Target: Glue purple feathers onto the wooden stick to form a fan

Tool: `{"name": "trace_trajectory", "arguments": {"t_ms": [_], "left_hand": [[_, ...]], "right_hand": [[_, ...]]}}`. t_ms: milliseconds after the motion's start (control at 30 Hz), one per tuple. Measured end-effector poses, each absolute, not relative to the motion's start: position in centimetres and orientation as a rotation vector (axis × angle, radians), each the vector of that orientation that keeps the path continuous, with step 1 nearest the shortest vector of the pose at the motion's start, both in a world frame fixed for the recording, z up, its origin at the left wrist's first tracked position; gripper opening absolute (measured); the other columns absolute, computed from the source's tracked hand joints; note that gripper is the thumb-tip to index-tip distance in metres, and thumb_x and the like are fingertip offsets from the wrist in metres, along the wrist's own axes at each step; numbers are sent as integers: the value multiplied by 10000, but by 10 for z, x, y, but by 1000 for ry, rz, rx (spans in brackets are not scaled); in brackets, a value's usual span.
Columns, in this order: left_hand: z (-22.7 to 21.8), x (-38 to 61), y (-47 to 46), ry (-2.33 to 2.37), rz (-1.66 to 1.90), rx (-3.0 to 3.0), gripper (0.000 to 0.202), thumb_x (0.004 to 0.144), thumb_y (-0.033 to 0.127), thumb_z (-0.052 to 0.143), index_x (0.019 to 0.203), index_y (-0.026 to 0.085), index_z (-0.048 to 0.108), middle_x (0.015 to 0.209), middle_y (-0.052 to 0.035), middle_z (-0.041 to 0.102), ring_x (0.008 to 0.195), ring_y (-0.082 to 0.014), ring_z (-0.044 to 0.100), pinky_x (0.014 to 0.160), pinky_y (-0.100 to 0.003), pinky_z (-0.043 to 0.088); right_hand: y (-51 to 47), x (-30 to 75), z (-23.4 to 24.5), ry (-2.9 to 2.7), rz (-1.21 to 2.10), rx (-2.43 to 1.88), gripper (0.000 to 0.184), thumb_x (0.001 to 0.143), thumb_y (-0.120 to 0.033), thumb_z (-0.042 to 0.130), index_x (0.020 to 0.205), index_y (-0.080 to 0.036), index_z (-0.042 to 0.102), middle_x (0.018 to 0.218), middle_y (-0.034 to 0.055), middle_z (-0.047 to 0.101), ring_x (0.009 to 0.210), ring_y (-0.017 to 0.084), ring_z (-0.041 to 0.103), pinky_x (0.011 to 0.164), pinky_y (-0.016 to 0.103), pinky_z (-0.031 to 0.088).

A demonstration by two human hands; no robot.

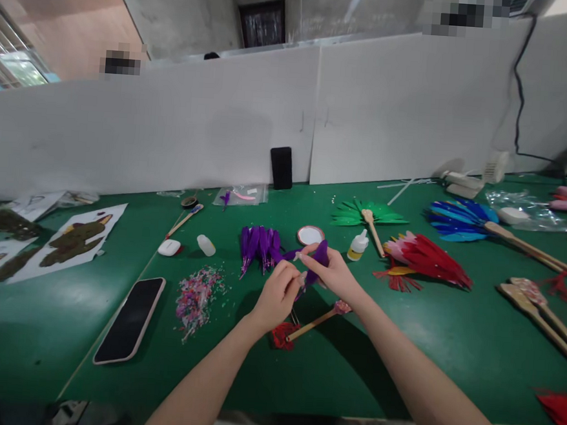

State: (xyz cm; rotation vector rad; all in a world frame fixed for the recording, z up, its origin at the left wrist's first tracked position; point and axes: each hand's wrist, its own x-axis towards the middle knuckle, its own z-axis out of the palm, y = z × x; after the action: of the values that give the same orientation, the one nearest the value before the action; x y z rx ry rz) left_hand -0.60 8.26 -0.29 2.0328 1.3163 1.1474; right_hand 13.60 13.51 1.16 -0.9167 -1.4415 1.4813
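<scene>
My right hand (333,273) is closed around a purple feather-like piece of cloth (318,257) above the middle of the table. My left hand (278,290) pinches at the lower edge of that same cloth, fingertips close to those of the right. Just behind the hands lies a bunch of purple feather-shaped pieces (260,246) with glittery tips. Below the hands rests a wooden stick (312,325) with a beaded head and a red tassel (283,335). A white round lid (310,235) and a small glue bottle (358,245) stand beyond the right hand.
Loose colourful sequins (198,300) and a phone (131,320) lie at left. Green (368,218), blue (460,220) and red (426,258) feathered pieces lie at right, near wooden sticks (543,315). A white partition (197,129) closes the back; a dark phone (281,168) leans there.
</scene>
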Motion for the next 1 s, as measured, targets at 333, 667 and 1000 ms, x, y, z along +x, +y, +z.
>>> {"name": "trace_trajectory", "arguments": {"t_ms": [333, 667, 1000], "left_hand": [[8, -11, 86, 890, 783, 1153, 333, 812, 433, 513, 918, 118, 534, 662, -36, 627, 401, -68, 515, 369, -172, 312], [19, -24, 86, 870, 568, 1124, 248, 670, 280, 700, 835, 99, 656, 751, -89, 698, 487, -95, 597, 414, -169, 379], [18, -23, 85, 874, 542, 1053, 218, 639, 276, 722, 691, 104, 599, 649, -45, 688, 478, -97, 603, 412, -164, 401]], "right_hand": [[134, 143, 17, -1416, 1271, -913, 271, 721, -425, 652, 766, -175, 555, 419, -94, 392, 293, 39, 339, 291, 177, 237], [127, 145, 23, -1597, 1348, -822, 204, 754, -350, 641, 845, -171, 599, 497, -60, 479, 367, 46, 388, 347, 185, 290], [124, 144, 23, -1690, 1352, -829, 202, 734, -367, 659, 825, -189, 630, 655, -15, 572, 484, 71, 449, 438, 202, 356]]}}
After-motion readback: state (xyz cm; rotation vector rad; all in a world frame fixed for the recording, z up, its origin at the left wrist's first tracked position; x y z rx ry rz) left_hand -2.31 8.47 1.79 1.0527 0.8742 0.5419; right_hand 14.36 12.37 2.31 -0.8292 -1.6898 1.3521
